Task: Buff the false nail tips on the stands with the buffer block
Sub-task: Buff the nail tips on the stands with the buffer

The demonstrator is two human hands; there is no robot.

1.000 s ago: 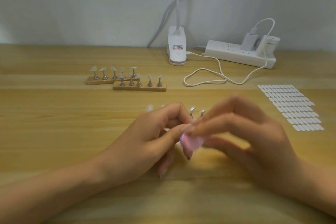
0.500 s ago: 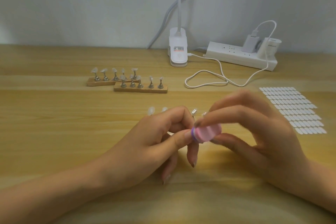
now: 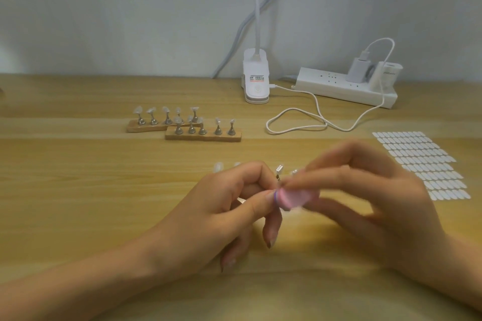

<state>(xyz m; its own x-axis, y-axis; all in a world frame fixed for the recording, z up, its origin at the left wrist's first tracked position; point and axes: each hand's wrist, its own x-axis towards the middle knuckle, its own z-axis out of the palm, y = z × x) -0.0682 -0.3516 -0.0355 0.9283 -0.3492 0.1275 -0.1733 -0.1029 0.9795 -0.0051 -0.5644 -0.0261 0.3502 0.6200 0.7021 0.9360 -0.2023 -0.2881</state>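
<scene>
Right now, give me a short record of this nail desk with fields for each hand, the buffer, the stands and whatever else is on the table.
left hand: fingers curled, thumb tip at the end of the buffer block; what it pinches is hidden
right hand: pinches the pink block, blurred
near pegs: two show between the hands, base hidden
rear stands: two wooden bars, clear nail tips on metal pegs
right side: sheet of white tabs
back: clip lamp, power strip, looped cable

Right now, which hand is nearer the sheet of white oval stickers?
Right. The right hand lies just left of the sticker sheet; the left hand is farther left, beyond the pink buffer block.
</scene>
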